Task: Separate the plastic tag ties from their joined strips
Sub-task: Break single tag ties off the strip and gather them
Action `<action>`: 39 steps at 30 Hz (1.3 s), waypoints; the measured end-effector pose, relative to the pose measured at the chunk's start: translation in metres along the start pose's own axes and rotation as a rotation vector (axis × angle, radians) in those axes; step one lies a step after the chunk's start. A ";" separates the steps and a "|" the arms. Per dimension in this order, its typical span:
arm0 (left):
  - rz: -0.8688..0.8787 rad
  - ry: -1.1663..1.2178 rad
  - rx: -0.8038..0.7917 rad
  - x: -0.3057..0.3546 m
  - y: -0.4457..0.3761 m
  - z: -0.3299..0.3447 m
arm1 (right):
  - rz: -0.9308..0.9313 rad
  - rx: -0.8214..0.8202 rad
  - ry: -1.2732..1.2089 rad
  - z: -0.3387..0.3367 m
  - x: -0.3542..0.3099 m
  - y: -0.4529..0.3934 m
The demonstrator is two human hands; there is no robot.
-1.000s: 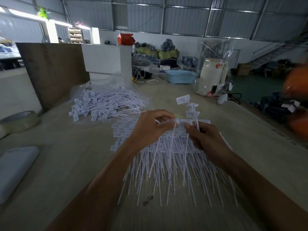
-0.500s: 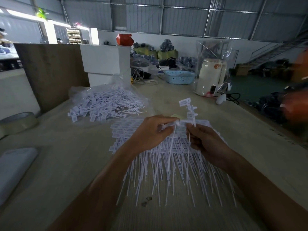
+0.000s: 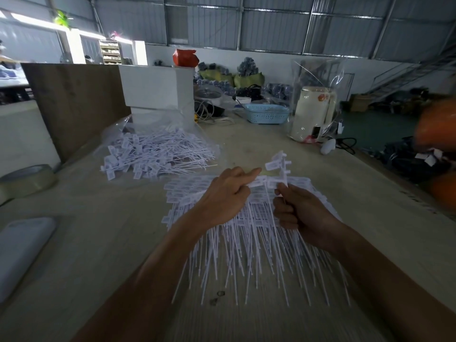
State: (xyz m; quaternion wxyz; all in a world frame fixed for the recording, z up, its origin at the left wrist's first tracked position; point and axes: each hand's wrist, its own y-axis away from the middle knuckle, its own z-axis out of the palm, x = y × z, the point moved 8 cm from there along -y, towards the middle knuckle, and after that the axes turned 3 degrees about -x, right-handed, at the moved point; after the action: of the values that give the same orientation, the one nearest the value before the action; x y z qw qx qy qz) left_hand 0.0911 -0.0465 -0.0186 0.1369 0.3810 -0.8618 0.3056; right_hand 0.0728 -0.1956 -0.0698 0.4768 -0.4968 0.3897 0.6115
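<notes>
We're inside a warehouse-style workshop: corrugated metal walls [image 3: 271,25] overhead, a metal staircase [image 3: 404,77] at right, a long wooden workbench [image 3: 103,243] heaped with white tag ties [image 3: 158,154], and stuffed sacks [image 3: 232,79] lining the far wall.

A roll of tape [image 3: 26,180] lies at the left edge of the desk [image 3: 320,193], and nearer the camera a pale flat case [image 3: 21,250] rests on it. A brown board [image 3: 74,102] stands upright at the back left, beside a white box [image 3: 158,87] that carries a red bag [image 3: 185,57]. Farther right sit a blue basket [image 3: 266,114] and a cream kettle [image 3: 312,113] wrapped in clear plastic, with a black cable [image 3: 346,144] just past it.
</notes>
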 end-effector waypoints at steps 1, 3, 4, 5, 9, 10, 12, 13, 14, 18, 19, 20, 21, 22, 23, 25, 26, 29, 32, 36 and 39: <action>0.001 0.005 -0.002 0.000 0.000 0.001 | -0.019 0.005 0.011 -0.002 -0.001 -0.001; 0.005 0.046 0.028 0.000 0.001 -0.002 | -0.047 0.021 0.022 -0.005 -0.003 -0.002; 0.013 0.082 0.055 0.001 0.002 -0.005 | -0.053 0.026 0.019 -0.005 -0.004 -0.002; 0.032 0.116 0.082 0.003 0.003 -0.008 | -0.056 0.023 0.016 -0.005 -0.005 -0.002; 0.082 0.150 0.155 0.010 0.007 -0.014 | -0.068 -0.009 0.059 0.001 -0.008 -0.001; 0.081 0.141 0.160 0.011 0.007 -0.014 | -0.071 -0.009 0.080 0.002 -0.008 -0.001; 0.080 0.100 0.151 0.013 0.006 -0.013 | -0.086 -0.011 0.114 0.004 -0.008 0.000; 0.079 0.076 0.140 0.012 0.006 -0.012 | -0.098 -0.012 0.117 0.004 -0.008 0.000; 0.072 0.051 0.128 0.011 0.006 -0.012 | -0.106 -0.010 0.113 0.004 -0.009 0.001; 0.037 -0.099 0.141 0.008 0.007 -0.014 | -0.105 -0.008 0.049 0.002 -0.012 0.002; 0.041 -0.132 0.164 0.010 0.008 -0.015 | -0.098 -0.015 0.038 0.003 -0.010 0.002; 0.048 -0.159 0.190 0.012 0.009 -0.017 | -0.094 -0.020 0.038 0.004 -0.009 0.002; 0.055 -0.184 0.214 0.015 0.010 -0.018 | -0.096 -0.019 0.060 0.006 -0.008 0.002; 0.063 -0.210 0.231 0.017 0.011 -0.019 | -0.112 -0.002 0.124 0.005 -0.008 0.002; 0.077 -0.234 0.241 0.019 0.011 -0.020 | -0.143 0.031 0.232 0.004 -0.010 0.003; 0.118 -0.266 0.244 0.024 0.012 -0.020 | -0.234 0.095 0.456 0.003 -0.019 0.004; 0.137 -0.278 0.240 0.026 0.012 -0.020 | -0.273 0.107 0.510 0.003 -0.023 0.005; 0.149 -0.308 0.225 0.028 0.012 -0.018 | -0.319 0.093 0.527 0.006 -0.027 0.007; 0.102 -0.248 0.196 0.022 0.010 -0.016 | -0.330 0.077 0.555 0.007 -0.027 0.006; -0.014 -0.071 0.159 0.007 0.008 -0.014 | -0.412 0.098 0.758 0.011 -0.032 0.008; -0.006 0.026 0.167 0.007 0.007 -0.016 | -0.412 0.094 0.681 0.012 -0.031 0.009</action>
State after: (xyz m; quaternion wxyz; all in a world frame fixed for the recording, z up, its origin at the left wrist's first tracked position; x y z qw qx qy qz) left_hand 0.0815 -0.0370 -0.0057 0.1167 0.3897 -0.8302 0.3811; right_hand 0.0630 -0.1930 -0.0368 0.4553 -0.7164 0.4452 0.2851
